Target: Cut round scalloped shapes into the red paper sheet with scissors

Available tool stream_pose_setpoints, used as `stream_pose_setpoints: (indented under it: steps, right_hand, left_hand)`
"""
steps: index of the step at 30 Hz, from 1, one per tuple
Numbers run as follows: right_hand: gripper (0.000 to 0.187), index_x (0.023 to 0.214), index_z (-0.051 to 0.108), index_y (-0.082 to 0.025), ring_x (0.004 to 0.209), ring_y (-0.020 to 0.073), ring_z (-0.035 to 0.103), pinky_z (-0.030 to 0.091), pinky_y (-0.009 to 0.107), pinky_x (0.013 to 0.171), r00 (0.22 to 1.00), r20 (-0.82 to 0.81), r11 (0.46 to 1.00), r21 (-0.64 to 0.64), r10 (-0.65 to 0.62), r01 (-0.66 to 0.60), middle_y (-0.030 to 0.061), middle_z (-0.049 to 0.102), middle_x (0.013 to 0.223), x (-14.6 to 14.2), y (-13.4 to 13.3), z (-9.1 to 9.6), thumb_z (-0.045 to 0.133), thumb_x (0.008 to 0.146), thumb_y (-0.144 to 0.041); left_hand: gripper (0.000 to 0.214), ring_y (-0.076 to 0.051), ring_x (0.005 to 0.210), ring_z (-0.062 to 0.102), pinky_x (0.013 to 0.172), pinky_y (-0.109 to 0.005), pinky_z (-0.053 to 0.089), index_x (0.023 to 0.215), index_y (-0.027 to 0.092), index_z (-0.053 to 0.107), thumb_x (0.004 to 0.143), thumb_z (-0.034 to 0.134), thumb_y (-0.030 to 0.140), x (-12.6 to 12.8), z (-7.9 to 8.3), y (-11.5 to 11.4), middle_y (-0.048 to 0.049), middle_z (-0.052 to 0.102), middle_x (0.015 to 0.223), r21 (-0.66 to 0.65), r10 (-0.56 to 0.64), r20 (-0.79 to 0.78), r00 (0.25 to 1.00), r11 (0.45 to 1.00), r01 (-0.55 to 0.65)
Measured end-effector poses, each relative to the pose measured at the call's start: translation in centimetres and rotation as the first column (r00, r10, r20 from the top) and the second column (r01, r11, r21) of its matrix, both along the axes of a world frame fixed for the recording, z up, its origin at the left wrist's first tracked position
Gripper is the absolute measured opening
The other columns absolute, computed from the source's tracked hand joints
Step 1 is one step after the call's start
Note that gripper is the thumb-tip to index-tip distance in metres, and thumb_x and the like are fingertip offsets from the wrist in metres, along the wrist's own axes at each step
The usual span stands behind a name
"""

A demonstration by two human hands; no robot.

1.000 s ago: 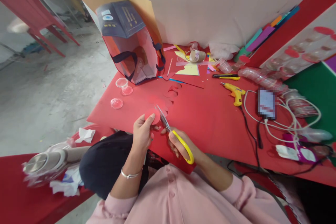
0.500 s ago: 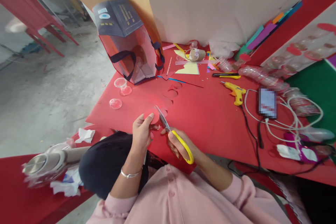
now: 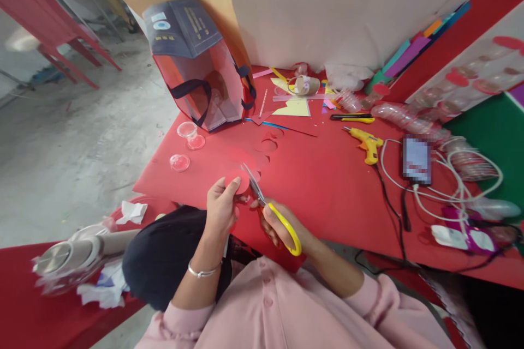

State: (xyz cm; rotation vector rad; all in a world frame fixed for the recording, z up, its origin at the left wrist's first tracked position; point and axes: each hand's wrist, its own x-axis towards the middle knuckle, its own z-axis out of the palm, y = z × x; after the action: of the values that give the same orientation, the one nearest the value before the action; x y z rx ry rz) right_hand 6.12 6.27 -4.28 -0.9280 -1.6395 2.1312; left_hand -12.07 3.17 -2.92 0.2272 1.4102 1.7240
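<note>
Between the thumb and fingers of my left hand (image 3: 221, 202) is a red paper disc (image 3: 242, 181), held above the table's front edge. My right hand (image 3: 280, 223) grips a pair of scissors (image 3: 284, 226) by the yellow handles. Their metal blades stand slightly apart and point away from me, right beside the disc's edge; whether they touch it I cannot tell. Beyond the blades, red paper offcuts (image 3: 268, 144) with curved edges lie on the red table and are hard to tell from its surface.
On the red table (image 3: 319, 191) stand clear plastic cups (image 3: 180, 162) at left and a large paper bag (image 3: 216, 76) behind. To the right lie a yellow glue gun (image 3: 368, 144), a box cutter (image 3: 352, 118) and a phone (image 3: 416, 159) among white cables. A steel flask (image 3: 82, 251) lies at lower left.
The scissor blades have opened slightly wider beside the disc. Both hands stay in nearly the same place, and the rest of the table looks the same.
</note>
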Motion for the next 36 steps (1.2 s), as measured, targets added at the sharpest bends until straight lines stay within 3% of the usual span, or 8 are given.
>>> stream_pose_setpoints:
  steps: [2, 6, 11, 20, 26, 36]
  right_hand:
    - [0.089, 0.126, 0.061, -0.019, 0.040, 0.0101, 0.040, 0.037, 0.023, 0.038, 1.000, 0.004, 1.000, 0.015, 0.002, -0.002, -0.0116, 0.044, 0.061, -0.09, 0.05, 0.04, 0.046, 0.098, -0.101]
    - [0.087, 0.125, 0.062, -0.019, 0.041, 0.0103, 0.041, 0.038, 0.023, 0.038, 1.000, 0.022, 1.000, 0.026, 0.003, -0.004, -0.0110, 0.045, 0.061, -0.19, 0.02, 0.08, 0.045, 0.099, -0.100]
    - [0.088, 0.124, 0.063, -0.018, 0.041, 0.0101, 0.041, 0.037, 0.022, 0.037, 0.999, 0.033, 1.000, 0.016, -0.005, 0.004, -0.0111, 0.045, 0.061, -0.31, -0.08, 0.22, 0.047, 0.098, -0.101]
    - [0.090, 0.123, 0.064, -0.018, 0.040, 0.0098, 0.039, 0.035, 0.022, 0.036, 1.000, 0.030, 1.000, -0.002, -0.004, 0.004, -0.0112, 0.045, 0.060, -0.36, -0.04, 0.64, 0.050, 0.096, -0.102]
    - [0.091, 0.124, 0.065, -0.017, 0.040, 0.0102, 0.039, 0.036, 0.022, 0.036, 1.000, 0.029, 1.000, -0.008, -0.010, 0.011, -0.0111, 0.045, 0.060, -0.25, -0.02, 0.68, 0.051, 0.095, -0.102]
    - [0.090, 0.123, 0.065, -0.016, 0.040, 0.0095, 0.038, 0.036, 0.022, 0.035, 1.000, 0.025, 1.000, -0.025, -0.014, 0.015, -0.0110, 0.045, 0.061, -0.12, -0.11, 0.42, 0.052, 0.096, -0.101]
  left_hand:
    - [0.048, -0.013, 0.044, 0.064, 0.035, -0.018, 0.043, 0.082, 0.017, 0.074, 0.064, 0.104, 0.050, -0.13, -0.11, -0.09, 0.0005, 0.072, 0.065, -0.005, -0.018, -0.010, 1.000, 1.000, 0.018]
    - [0.047, -0.012, 0.044, 0.063, 0.039, -0.019, 0.049, 0.078, 0.016, 0.073, 0.065, 0.104, 0.049, -0.40, -0.29, -0.29, 0.0005, 0.070, 0.062, 0.015, -0.015, -0.032, 0.999, 1.000, 0.015]
    - [0.049, -0.014, 0.043, 0.062, 0.031, -0.019, 0.039, 0.081, 0.017, 0.072, 0.065, 0.103, 0.053, -0.40, -0.12, -0.35, -0.0003, 0.069, 0.060, -0.008, -0.025, -0.021, 0.999, 1.000, 0.025]
    - [0.046, -0.012, 0.044, 0.063, 0.039, -0.019, 0.049, 0.079, 0.016, 0.073, 0.066, 0.103, 0.047, -0.51, -0.21, -0.18, 0.0002, 0.070, 0.062, 0.014, 0.005, -0.008, 1.000, 1.000, -0.005]
    - [0.047, -0.014, 0.043, 0.063, 0.036, -0.019, 0.045, 0.081, 0.017, 0.071, 0.067, 0.103, 0.050, -0.40, -0.19, -0.17, 0.0008, 0.069, 0.061, -0.003, 0.010, -0.008, 1.000, 1.000, -0.010]
    - [0.045, -0.012, 0.042, 0.063, 0.042, -0.021, 0.053, 0.079, 0.016, 0.073, 0.065, 0.103, 0.047, -0.29, -0.12, -0.07, 0.0005, 0.072, 0.063, 0.022, 0.036, -0.002, 0.999, 0.999, -0.036]
